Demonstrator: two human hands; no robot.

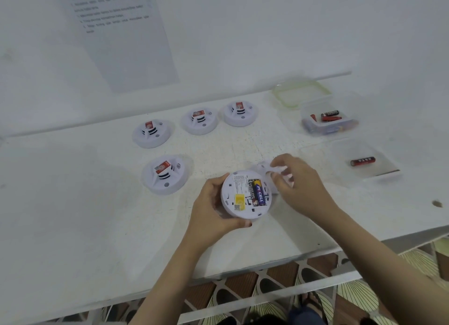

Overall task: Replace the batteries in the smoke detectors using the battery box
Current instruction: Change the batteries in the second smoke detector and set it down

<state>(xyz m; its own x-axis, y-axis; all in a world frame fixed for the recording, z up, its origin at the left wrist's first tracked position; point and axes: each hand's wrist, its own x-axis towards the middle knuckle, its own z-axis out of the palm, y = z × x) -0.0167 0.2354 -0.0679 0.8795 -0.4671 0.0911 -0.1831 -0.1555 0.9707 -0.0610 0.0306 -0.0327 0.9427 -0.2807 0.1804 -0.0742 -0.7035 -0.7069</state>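
Note:
My left hand (pixel 213 205) grips a white round smoke detector (pixel 240 203) turned back-side up near the table's front edge. Its open compartment shows a blue and yellow battery (pixel 258 195) and a yellow tag. My right hand (pixel 298 186) is just right of it, fingers curled on a white plastic cover piece (pixel 264 167) lying on the table. A clear battery box (pixel 328 120) with several batteries stands at the back right. A red battery (pixel 362 161) lies in a second clear tray (pixel 386 173).
Several more white smoke detectors sit face up: one at the left (pixel 166 175) and three in a row behind (pixel 151 133) (pixel 199 122) (pixel 240 113). A green-rimmed lid (pixel 300 92) lies behind the box. A printed sheet (pixel 121 33) hangs on the wall. The table edge runs close below my hands.

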